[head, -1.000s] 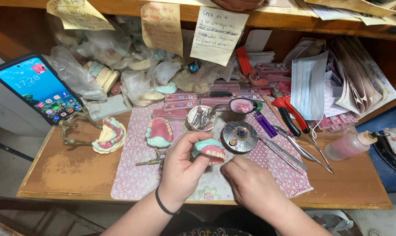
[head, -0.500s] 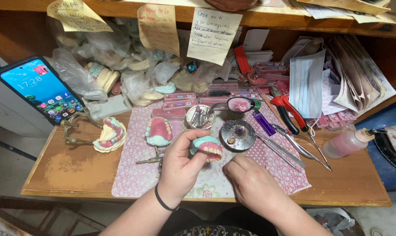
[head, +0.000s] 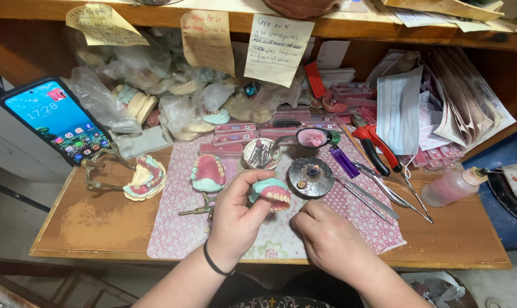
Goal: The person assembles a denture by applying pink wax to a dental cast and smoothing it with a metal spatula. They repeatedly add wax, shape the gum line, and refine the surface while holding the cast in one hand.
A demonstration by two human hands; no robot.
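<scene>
My left hand (head: 237,214) holds a denture model (head: 273,194) with a green base, pink gum and a row of teeth, just above a pink patterned mat (head: 173,231). My right hand (head: 330,239) rests on the mat right of it, fingers curled, and I cannot tell whether it holds anything. A second green and pink denture model (head: 208,171) lies on the mat left of my left hand. A round dark metal dish (head: 310,177) sits just beyond my right hand.
A metal articulator with a denture (head: 144,178) stands at the left, a phone (head: 56,120) behind it. Metal hand tools (head: 372,194), red pliers (head: 375,145) and a pink squeeze bottle (head: 452,185) lie at the right. A small cup of burs (head: 260,153) and bagged casts (head: 173,102) sit behind.
Both hands and the held denture stay nearly where they were. The view has shifted slightly.
</scene>
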